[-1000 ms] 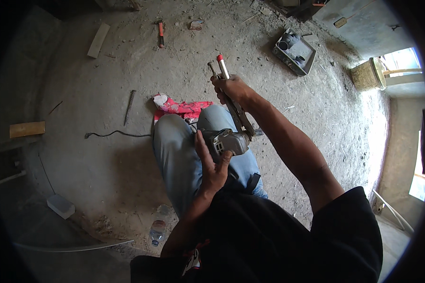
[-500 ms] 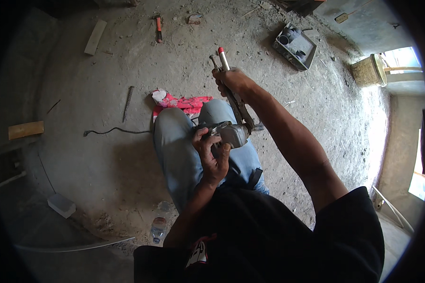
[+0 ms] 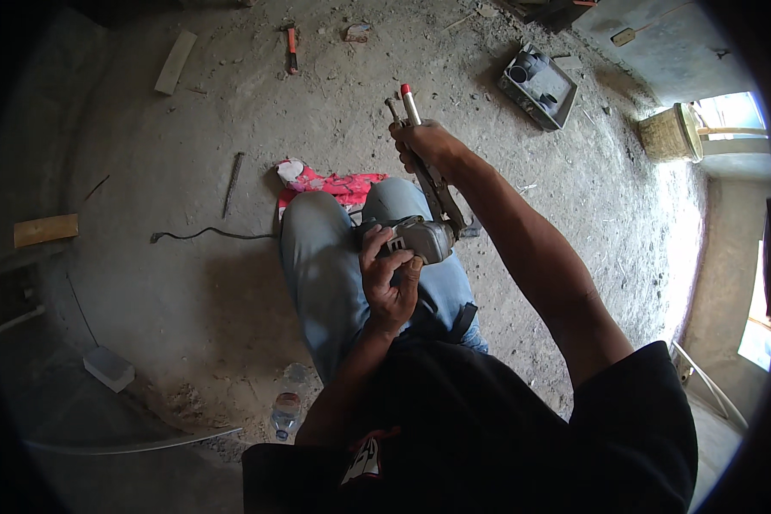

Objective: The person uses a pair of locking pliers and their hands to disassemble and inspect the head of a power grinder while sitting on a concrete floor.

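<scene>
Power tool (image 3: 433, 242) with a grey metal head lies over the lap, its body held between the thumb and fingers of the left hand (image 3: 391, 289). The right hand (image 3: 428, 146) is closed around a long, two-handled tool (image 3: 438, 197), whose lower end lies at the grey head. Crumpled pink material (image 3: 343, 185) lies beyond the knees; farther off lie a hammer (image 3: 292, 53) and a tray (image 3: 559, 112) holding pipe fittings (image 3: 534, 62).
</scene>
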Demonstrator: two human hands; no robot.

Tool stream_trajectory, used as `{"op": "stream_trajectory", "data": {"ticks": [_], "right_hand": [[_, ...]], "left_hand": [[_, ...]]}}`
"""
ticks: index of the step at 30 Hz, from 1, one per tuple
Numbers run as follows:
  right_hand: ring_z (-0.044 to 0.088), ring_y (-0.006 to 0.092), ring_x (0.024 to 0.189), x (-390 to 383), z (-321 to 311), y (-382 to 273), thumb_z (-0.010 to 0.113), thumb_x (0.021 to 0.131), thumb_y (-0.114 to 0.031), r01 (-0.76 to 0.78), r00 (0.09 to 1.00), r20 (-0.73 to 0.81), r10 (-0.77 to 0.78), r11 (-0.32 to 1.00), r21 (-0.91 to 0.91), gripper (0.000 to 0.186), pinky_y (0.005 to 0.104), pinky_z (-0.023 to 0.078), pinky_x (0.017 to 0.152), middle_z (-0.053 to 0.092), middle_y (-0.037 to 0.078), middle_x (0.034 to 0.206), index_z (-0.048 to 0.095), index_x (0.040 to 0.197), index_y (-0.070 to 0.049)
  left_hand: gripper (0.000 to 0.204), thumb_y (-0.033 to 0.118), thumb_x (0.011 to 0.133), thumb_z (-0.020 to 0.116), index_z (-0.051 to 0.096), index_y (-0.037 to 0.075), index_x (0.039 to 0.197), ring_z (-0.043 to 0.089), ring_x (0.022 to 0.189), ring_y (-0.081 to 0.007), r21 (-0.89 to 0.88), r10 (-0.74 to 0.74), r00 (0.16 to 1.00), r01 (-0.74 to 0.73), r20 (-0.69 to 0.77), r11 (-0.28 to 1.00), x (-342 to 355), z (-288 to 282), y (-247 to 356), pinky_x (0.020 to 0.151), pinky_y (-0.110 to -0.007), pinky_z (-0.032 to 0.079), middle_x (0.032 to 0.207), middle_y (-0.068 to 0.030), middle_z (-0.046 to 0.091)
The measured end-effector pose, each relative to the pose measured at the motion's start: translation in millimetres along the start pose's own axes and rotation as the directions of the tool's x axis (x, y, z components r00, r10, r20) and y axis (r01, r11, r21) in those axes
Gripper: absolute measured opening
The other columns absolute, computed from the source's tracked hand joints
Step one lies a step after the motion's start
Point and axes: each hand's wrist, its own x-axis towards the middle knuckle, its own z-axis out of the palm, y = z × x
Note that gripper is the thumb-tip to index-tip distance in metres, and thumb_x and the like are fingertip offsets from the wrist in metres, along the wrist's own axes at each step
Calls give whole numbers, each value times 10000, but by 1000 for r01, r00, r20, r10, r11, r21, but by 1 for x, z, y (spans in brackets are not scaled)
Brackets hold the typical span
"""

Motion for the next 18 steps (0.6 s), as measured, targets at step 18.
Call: {"op": "stream_trajectory", "data": {"ticks": [18], "right_hand": [[523,162,507,0,-3,0,607,888,-258,1,1000,-8,-1,999,46,274,340,419,487,549,52,612,569,728,-39]], "left_hand": [[726,361,934,635,297,-32,1443,297,1354,-374,-154,-272,922,321,275,934,12,-8,-3,1123,-474,247,1438,-257,307]]}}
